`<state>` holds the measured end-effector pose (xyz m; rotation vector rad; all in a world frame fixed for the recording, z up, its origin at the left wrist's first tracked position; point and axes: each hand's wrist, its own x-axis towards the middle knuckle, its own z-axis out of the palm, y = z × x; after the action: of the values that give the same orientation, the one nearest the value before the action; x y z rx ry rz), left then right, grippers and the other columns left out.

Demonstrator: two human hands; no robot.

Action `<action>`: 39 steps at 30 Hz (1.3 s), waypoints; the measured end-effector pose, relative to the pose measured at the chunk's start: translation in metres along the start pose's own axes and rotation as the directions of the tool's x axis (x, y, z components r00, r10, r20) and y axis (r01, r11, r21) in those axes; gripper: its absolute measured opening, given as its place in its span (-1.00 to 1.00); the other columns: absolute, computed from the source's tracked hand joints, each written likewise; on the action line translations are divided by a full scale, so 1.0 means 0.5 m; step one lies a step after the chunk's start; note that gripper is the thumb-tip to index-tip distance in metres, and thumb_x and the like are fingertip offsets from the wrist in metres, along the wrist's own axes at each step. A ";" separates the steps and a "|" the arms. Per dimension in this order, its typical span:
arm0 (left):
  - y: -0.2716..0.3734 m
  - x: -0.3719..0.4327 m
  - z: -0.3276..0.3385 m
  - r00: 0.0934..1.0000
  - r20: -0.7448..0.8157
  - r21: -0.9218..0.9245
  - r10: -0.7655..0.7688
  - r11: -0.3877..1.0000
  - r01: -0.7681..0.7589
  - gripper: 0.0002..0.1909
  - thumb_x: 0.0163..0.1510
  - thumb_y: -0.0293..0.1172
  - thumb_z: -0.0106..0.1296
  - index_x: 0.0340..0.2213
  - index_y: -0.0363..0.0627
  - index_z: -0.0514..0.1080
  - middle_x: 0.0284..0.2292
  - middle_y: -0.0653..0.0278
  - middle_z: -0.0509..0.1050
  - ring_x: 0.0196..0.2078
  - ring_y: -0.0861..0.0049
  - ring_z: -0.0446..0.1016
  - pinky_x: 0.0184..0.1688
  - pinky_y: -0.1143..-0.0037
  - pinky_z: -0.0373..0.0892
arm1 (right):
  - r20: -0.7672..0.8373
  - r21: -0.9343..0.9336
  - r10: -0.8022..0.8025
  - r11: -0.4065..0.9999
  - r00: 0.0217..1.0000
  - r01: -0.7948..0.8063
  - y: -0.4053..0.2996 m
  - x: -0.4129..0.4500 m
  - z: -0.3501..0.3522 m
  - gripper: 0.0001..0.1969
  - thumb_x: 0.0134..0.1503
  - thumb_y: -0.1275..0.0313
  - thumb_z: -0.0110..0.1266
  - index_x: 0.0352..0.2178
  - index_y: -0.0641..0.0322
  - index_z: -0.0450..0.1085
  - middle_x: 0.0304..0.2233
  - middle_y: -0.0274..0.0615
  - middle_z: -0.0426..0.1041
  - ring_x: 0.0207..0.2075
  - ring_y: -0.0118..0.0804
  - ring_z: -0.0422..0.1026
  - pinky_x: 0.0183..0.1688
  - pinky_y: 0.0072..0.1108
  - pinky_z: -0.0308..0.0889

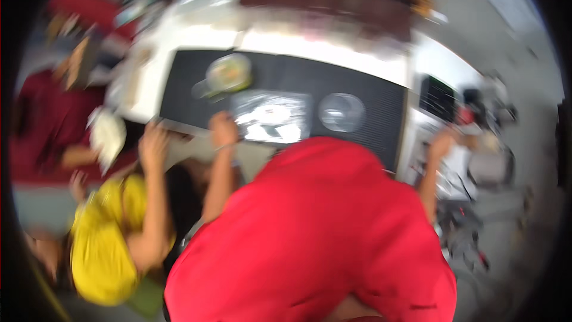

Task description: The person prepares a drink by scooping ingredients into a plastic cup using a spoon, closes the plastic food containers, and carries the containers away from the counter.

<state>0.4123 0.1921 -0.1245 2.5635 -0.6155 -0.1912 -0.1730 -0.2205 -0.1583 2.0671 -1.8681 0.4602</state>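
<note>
Motion blur softens the whole head view. My left hand [224,130] is at the table's front edge, beside the left side of a shiny clear plastic package [273,117]. Whether its fingers grip the package cannot be made out. Out to the right, past the table's side, my right hand [443,142] is close to a small red object [465,116] and a white sheet or bag [456,172]; its fingers are too blurred to read. A round clear container [342,112] lies right of the package, and a clear jug-like vessel [229,73] with yellowish contents stands farther back, both on a dark mat [286,71].
At my left, a person in yellow [107,241] has a hand [154,141] at the mat's front corner. Beyond, a person in maroon [49,120] is near a pale object [107,136]. A black flat object [437,97] lies on the white surface at right.
</note>
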 end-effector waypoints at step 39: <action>-0.018 -0.058 -0.125 0.997 0.073 -0.766 0.004 0.641 0.054 -0.71 0.21 -0.40 -0.22 -0.05 -0.19 0.27 -0.47 0.45 0.38 -0.55 0.81 0.25 -0.53 0.76 0.19 | 0.191 0.219 0.208 0.943 0.959 -0.248 -0.223 0.053 -0.323 -0.79 0.09 0.41 -0.11 -0.20 0.06 0.31 -0.30 -0.07 0.43 -0.26 0.03 0.41 -0.26 -0.25 0.30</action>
<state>0.4052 0.2393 -0.0740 1.7222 -0.3924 -0.4485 -0.0637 -0.1625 -0.0039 2.1016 -2.2669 0.6174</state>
